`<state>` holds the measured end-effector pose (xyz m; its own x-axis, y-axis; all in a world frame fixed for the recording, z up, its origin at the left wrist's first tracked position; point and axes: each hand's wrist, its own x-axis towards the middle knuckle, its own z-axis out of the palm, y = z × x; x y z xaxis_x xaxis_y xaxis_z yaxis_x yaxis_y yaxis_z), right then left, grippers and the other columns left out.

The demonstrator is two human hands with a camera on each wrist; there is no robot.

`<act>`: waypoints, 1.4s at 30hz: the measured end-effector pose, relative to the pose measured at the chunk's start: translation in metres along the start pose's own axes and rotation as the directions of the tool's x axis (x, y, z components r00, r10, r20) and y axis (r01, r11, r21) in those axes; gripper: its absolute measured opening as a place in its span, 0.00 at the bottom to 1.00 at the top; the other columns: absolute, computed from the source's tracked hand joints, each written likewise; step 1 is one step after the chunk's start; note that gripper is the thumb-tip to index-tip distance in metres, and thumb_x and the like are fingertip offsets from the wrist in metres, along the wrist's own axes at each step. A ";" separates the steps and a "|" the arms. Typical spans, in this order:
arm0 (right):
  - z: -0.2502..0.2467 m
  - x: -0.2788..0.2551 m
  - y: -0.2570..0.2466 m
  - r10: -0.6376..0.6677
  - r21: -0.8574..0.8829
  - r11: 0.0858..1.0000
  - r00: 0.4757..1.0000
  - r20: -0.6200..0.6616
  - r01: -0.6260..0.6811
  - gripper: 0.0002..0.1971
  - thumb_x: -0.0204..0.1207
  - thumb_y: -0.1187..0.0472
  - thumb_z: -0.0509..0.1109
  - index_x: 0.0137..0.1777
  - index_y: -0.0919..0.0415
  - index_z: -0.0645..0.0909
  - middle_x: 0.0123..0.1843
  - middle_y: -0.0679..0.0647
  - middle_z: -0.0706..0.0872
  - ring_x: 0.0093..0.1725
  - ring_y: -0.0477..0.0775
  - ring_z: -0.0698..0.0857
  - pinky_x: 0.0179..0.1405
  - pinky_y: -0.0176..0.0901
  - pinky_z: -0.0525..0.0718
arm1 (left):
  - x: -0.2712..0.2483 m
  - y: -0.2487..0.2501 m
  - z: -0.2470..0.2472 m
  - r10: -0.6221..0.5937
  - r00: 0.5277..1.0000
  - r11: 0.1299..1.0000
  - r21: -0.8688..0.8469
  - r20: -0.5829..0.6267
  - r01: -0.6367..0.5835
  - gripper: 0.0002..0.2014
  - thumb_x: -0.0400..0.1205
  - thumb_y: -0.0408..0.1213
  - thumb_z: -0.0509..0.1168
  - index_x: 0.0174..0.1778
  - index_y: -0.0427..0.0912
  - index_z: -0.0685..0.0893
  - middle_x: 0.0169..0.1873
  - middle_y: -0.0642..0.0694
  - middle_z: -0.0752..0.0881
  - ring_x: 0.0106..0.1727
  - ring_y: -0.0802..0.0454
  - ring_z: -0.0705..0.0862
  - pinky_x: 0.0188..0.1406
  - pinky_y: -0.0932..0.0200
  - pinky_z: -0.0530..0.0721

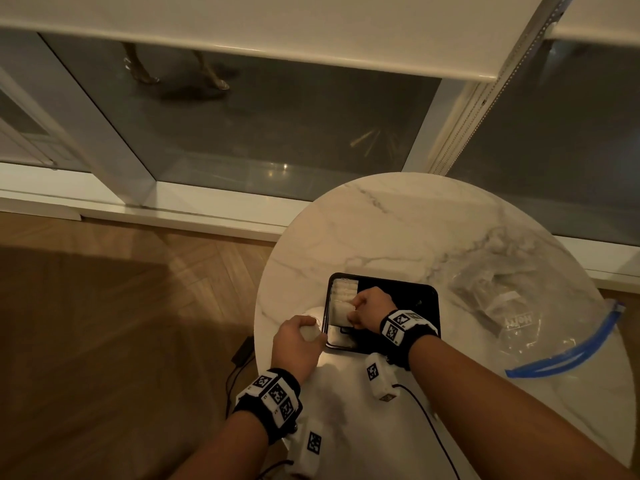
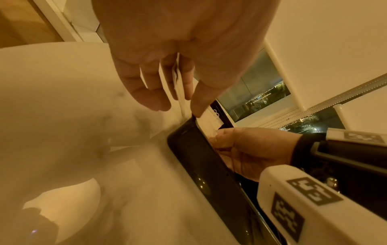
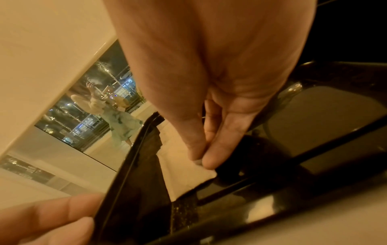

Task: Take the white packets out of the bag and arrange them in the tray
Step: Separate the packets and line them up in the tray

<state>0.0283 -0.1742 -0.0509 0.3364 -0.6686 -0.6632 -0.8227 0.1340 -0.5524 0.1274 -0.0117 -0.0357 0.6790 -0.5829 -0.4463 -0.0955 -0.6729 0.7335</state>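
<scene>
only wrist-view: fingers (image 3: 211, 159) pinching packet (image 3: 184, 174)

Both forearms are bare, with no sleeves showing. Each wrist wears a black band (image 1: 268, 407) topped with white square plates printed with black-and-white coded markers. A white boxy camera block (image 1: 379, 377) hangs below the right wrist, another (image 1: 309, 448) below the left, each carrying the same kind of marker. A thin dark cable (image 1: 426, 415) trails from the right block
</scene>
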 end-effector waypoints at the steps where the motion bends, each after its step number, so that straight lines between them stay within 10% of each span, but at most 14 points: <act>1: 0.000 0.001 0.000 0.008 0.008 1.000 1.000 -0.003 -0.008 0.12 0.70 0.71 0.80 0.41 0.55 0.82 0.50 0.60 0.89 0.44 0.58 0.92 0.38 0.46 0.93 | 0.000 0.000 0.000 0.001 1.000 1.000 -0.001 -0.002 -0.001 0.15 0.74 0.38 0.78 0.54 0.50 0.85 0.53 0.54 0.84 0.54 0.58 0.80 0.55 0.68 0.73; 35: -0.012 -0.005 -0.012 -0.108 -0.153 0.983 0.993 -0.053 0.099 0.05 0.70 0.60 0.81 0.42 0.53 0.88 0.42 0.46 0.86 0.48 0.49 0.86 0.50 0.41 0.85 | -0.006 0.003 0.000 0.008 1.000 1.000 0.016 -0.017 -0.007 0.16 0.74 0.41 0.78 0.57 0.50 0.84 0.55 0.54 0.84 0.56 0.58 0.79 0.56 0.66 0.74; 42: -0.027 -0.022 -0.015 -0.124 0.057 0.989 0.979 -0.163 0.134 0.05 0.74 0.59 0.77 0.48 0.57 0.86 0.41 0.49 0.87 0.35 0.43 0.84 0.21 0.21 0.73 | -0.011 0.012 -0.008 0.043 0.996 0.996 -0.077 -0.077 -0.049 0.11 0.86 0.39 0.62 0.58 0.48 0.87 0.54 0.51 0.87 0.58 0.51 0.84 0.56 0.61 0.76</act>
<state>0.0206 -0.1808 -0.0144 0.3565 -0.7899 -0.4989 -0.7424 0.0847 -0.6646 0.1246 -0.0094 -0.0177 0.7282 -0.5745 -0.3737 -0.0720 -0.6064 0.7919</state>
